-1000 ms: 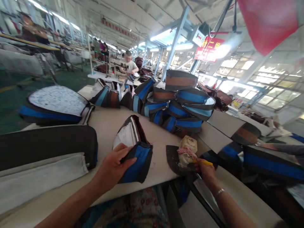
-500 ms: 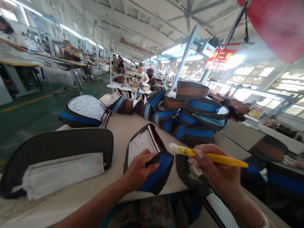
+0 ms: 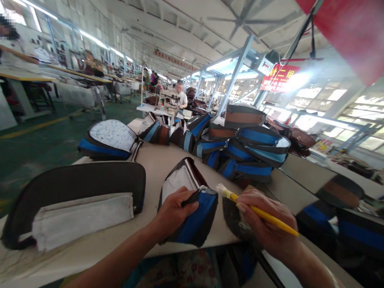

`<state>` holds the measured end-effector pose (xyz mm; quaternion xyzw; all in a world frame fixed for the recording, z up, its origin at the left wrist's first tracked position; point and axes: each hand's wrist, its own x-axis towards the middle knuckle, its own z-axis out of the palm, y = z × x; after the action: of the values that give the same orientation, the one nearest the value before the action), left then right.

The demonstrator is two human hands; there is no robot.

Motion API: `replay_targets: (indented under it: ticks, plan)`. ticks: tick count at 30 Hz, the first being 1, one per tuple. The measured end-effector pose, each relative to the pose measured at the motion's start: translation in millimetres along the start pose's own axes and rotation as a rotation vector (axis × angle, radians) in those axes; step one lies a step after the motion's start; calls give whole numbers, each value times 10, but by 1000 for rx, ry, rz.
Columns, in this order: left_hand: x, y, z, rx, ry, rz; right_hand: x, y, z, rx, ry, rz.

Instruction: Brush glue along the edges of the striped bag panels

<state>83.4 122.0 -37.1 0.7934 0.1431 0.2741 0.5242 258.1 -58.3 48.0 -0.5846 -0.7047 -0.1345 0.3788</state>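
Note:
My left hand [image 3: 178, 208] is closed on the near edge of a blue and dark grey bag piece [image 3: 202, 218], thumb on top and fingers underneath. The piece stands on the table with its white lining and an open brown-edged side showing. A whitish smear runs along its upper edge, beside my thumb. My right hand [image 3: 264, 216] grips a brush [image 3: 270, 220] by its yellow handle. Its bristles, coated in something white, point left and are just apart from the piece. Under my right hand lies a dark, stained pad [image 3: 235, 218], partly hidden.
A dark curved panel with a white strip [image 3: 84, 220] lies at left, with a rounded blue bag piece [image 3: 109, 138] behind it. Several blue, grey and brown pieces are piled [image 3: 249, 148] at the back right. A person [image 3: 181, 96] sits farther off.
The brush has turned and its handle tilts down more to the right. A whitish smear now shows on the bag piece's upper edge. My left hand keeps its hold.

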Motion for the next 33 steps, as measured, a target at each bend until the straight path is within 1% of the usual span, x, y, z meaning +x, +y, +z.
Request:
replay_targets:
  ticks: [2, 5, 8, 11, 13, 15, 18, 21, 22, 24, 28, 30, 33]
  plan:
    - [-2, -2, 10, -17, -6, 12, 54, -73, 115, 20, 12, -38]
    - [-31, -4, 8, -65, 17, -15, 32, -56, 246, 96, -57, -96]
    - [-71, -31, -26, -126, 55, -69, -134, 77, 224, 31, -74, -69]
    - [-93, -90, -59, -221, 70, -103, -285, 166, 159, -95, -10, 0]
    - [-96, -122, -65, -278, 65, -120, -304, 154, 168, -117, 28, -4]
    - [-98, -129, -61, -310, 54, -131, -257, 99, 220, -90, 36, -56]
    - [-110, -105, -49, -318, 54, -140, -138, -6, 310, -49, 1, -130]
    - [-124, -84, -34, -305, 53, -142, -35, -120, 372, -73, -30, -180]
    - [-129, -83, -29, -302, 53, -140, -9, -161, 391, -87, -20, -189]
    - [-138, -86, -20, -287, 56, -128, 34, -245, 432, -97, 21, -185]
    - [-157, -81, -16, -218, 56, -82, 94, -350, 504, -37, 85, -180]
    - [-169, -72, -21, -189, 59, -47, 119, -332, 515, -17, 91, -139]
    - [-195, -68, -34, -149, 79, -2, 145, -220, 493, 66, 54, -22]
